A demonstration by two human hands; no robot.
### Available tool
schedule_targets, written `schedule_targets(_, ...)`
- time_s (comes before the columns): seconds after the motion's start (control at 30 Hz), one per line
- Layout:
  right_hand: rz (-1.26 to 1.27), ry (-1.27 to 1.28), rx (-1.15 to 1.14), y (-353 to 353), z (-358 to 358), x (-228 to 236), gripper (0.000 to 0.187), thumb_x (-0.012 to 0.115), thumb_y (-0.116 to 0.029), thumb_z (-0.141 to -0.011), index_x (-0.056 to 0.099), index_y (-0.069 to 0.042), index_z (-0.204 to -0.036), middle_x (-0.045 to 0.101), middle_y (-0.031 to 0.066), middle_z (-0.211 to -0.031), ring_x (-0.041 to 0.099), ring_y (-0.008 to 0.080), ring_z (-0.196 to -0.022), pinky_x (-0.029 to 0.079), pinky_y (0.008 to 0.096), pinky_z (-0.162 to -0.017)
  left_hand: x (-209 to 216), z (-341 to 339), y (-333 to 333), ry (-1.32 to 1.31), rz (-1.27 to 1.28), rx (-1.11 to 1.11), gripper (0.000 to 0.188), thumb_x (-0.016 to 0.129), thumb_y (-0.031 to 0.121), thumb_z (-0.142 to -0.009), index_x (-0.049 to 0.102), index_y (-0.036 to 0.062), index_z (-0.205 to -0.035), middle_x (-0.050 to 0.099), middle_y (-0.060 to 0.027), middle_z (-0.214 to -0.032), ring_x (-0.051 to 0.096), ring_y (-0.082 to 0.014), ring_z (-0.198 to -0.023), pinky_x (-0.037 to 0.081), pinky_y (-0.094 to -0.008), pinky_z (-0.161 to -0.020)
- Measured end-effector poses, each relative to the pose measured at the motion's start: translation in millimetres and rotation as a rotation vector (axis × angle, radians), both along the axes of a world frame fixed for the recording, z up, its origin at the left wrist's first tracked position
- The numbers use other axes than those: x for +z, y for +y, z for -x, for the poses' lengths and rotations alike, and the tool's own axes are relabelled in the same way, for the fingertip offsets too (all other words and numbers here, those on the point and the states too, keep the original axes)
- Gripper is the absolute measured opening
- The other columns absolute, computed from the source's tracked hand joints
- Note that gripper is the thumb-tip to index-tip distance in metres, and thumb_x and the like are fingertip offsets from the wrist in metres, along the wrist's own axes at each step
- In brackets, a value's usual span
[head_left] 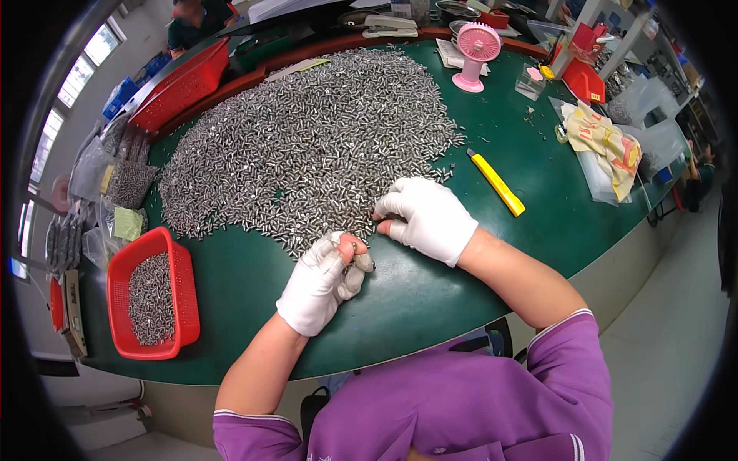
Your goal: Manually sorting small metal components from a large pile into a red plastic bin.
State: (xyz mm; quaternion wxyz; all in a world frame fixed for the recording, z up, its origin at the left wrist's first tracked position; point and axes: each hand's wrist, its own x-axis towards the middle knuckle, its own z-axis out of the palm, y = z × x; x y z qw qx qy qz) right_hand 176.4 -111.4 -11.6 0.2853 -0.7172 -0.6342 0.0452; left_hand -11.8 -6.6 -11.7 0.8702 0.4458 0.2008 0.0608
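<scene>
A wide heap of small silvery metal pins (307,131) covers much of the green tabletop. At its near edge, my left hand (319,280) in a white glove with bare fingertips is curled closed, the thumb pressed to the fingers. A small metal pin (354,246) shows at the thumb tip. Just right of it, my right hand (428,219), gloved the same way, has its bent fingertips at the heap's edge, thumb and forefinger close together. Whatever lies between them is too small to make out. Left of my left hand stands a red plastic basket (191,307) holding more pins.
A yellow utility knife (498,183) lies right of the heap. Behind it stand a pink fan (478,46) and a small clear box (530,81). A printed cloth bag (603,142) rests at the right edge. A larger red basket (184,84) stands far left; a person (196,27) sits beyond.
</scene>
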Motion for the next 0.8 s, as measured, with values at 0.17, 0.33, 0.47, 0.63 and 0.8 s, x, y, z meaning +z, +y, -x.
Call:
schedule_targets(0.17,0.032,-0.077,-0.021,0.7,4.9,1.7,0.01,0.066,-0.018,-0.075,0.067,-0.011,-0.082,0.059,0.0075,-0.08,0.059,0.0277,-0.081,0.049,0.04,-0.072,0.3,0.2,0.7,0.024,0.017,-0.004,0.023,0.057,0.035,-0.094,0.057,0.0117,-0.096,0.06,0.0009,-0.081,0.048,-0.005,-0.063,0.036,-0.0176,-0.054)
schedule_targets(0.33,-0.024,-0.086,-0.051,1.0,3.6,0.4,0.008,0.065,-0.016,-0.075,0.067,-0.012,-0.081,0.059,0.0083,-0.079,0.059,0.0282,-0.081,0.049,0.0409,-0.073,1.1,1.9,2.0,0.016,0.041,0.005,0.022,0.056,0.033,-0.094,0.057,0.0118,-0.097,0.06,-0.0002,-0.084,0.05,-0.0056,-0.067,0.039,-0.0175,-0.059)
schedule_targets(0.47,-0.036,-0.096,-0.048,0.8,1.0,1.5,0.009,0.065,-0.015,-0.075,0.067,-0.012,-0.082,0.058,0.0081,-0.08,0.059,0.0282,-0.082,0.048,0.0409,-0.072,1.4,3.0,3.7,-0.045,0.084,0.033,0.019,0.057,0.03,-0.094,0.056,0.0117,-0.101,0.059,-0.0015,-0.091,0.051,-0.0061,-0.072,0.042,-0.0179,-0.064)
schedule_targets(0.63,0.011,-0.097,-0.003,1.4,2.2,1.3,0.01,0.065,-0.016,-0.075,0.067,-0.012,-0.083,0.058,0.0079,-0.08,0.059,0.0281,-0.082,0.048,0.0411,-0.072,0.2,2.4,4.7,-0.087,0.129,0.02,0.019,0.057,0.027,-0.094,0.055,0.0112,-0.104,0.059,-0.0016,-0.095,0.052,-0.0066,-0.072,0.042,-0.0177,-0.064)
schedule_targets(0.8,0.027,-0.083,0.019,0.4,4.9,3.6,0.011,0.066,-0.019,-0.076,0.067,-0.011,-0.084,0.058,0.009,-0.081,0.059,0.0292,-0.082,0.049,0.0406,-0.073,-2.9,2.1,3.5,-0.03,0.098,0.058,0.018,0.06,0.025,-0.092,0.056,0.0106,-0.103,0.059,-0.0007,-0.089,0.05,-0.0055,-0.066,0.04,-0.0167,-0.059)
